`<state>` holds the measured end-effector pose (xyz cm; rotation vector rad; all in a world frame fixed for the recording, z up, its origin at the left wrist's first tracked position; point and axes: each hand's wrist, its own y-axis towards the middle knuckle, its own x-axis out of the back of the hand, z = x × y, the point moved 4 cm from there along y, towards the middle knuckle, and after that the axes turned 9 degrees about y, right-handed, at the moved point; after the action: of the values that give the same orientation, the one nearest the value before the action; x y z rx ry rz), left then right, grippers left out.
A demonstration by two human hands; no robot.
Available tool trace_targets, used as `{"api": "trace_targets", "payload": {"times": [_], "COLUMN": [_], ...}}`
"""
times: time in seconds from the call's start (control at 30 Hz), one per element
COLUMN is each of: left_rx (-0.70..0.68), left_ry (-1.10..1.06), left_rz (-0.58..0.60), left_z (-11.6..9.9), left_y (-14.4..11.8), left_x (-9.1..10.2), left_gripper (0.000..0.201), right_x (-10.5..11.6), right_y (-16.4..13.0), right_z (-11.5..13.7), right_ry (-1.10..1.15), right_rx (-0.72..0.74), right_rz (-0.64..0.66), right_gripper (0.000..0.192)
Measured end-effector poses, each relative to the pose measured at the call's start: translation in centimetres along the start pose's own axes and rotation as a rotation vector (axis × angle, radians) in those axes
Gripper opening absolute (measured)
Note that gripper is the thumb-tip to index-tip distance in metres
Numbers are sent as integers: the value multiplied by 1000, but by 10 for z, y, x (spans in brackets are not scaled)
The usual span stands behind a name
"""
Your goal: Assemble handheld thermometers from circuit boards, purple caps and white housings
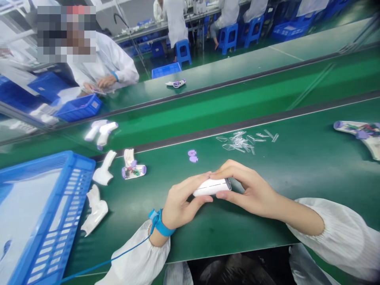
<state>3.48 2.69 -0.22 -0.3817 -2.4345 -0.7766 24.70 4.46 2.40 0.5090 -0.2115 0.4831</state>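
Bench, green. Our right hand, thumb and fingers closed round the casing at 3 o'clock; our left hand, likewise at 9. Casing, white: we hold it between both, neither nearer, long axis roughly 9-to-3.

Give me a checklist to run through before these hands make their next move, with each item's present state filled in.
1. White casing held by both hands: ok, left hand and right hand grip opposite ends.
2. Casing's seam fully closed: cannot tell, a dark line runs along its side.
3. Wrist strap worn: ok, on the left wrist.
4. Purple pieces free of the hands: ok, they lie beyond them on the table.
5. Clear strips in one neat stack: not ok, loosely heaped, some strewn rightward.
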Motion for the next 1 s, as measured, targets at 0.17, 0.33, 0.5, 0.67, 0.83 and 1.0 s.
{"api": "trace_targets", "payload": {"times": [0.17,0.33,0.5,0.67,0.83,1.0], "left_rx": [-42,-22,55,172,485,548], "left_ry": [-1,-7,-65,-254,-570,-473], "left_rz": [-57,-69,-76,-125,-168,250], "left_z": [-5,-3,4,16,30,15], "left_y": [-3,-2,-1,-2,-4,-4], "left_x": [-2,-3,-5,-8,-22,-45], "left_gripper": [47,44,52,41,44,78], "right_x": [-6,-5,-4,-4,39,59], "right_y": [-7,-5,-2,1,8,7], "right_z": [3,1,-8,-25,-33,-22], "right_ry": [-4,6,-3,-13,-220,-118], "right_rx": [9,14,48,-78,-318,-334], "right_rz": [-105,-134,-91,27,142,-12], "right_gripper": [24,23,23,81,44,57]}}
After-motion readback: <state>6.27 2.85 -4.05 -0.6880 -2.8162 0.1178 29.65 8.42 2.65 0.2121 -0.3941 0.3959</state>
